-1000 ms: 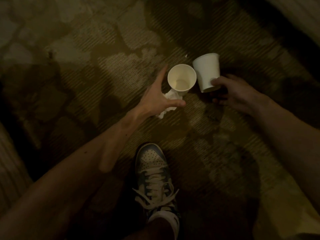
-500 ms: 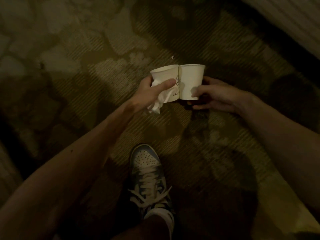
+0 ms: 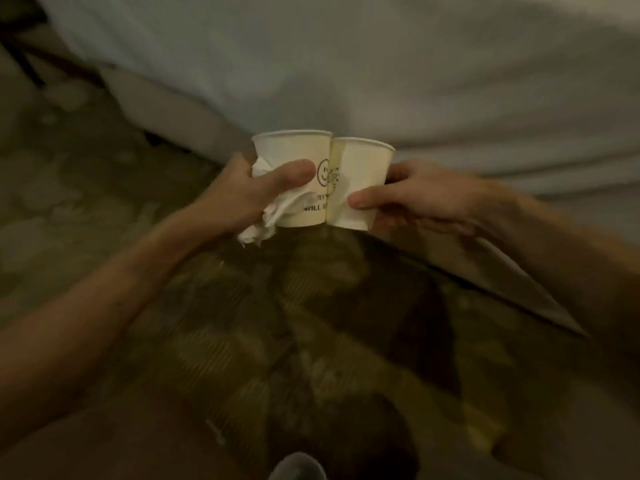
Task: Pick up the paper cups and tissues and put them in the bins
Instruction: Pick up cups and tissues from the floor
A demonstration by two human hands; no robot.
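My left hand grips a white paper cup with a printed smiley face, and a crumpled white tissue is pressed against the cup under the same fingers. My right hand holds a second white paper cup by its side, thumb in front. Both cups are upright, in the air at chest height, and their sides touch. No bin is in view.
A bed with white sheets fills the upper part of the view, its base edge running diagonally. Patterned dark carpet lies below. The toe of my shoe shows at the bottom edge.
Both hands have lifted the cups and tissue off the carpet. The view has swung up from the floor to the bed, and the frame is blurred by motion.
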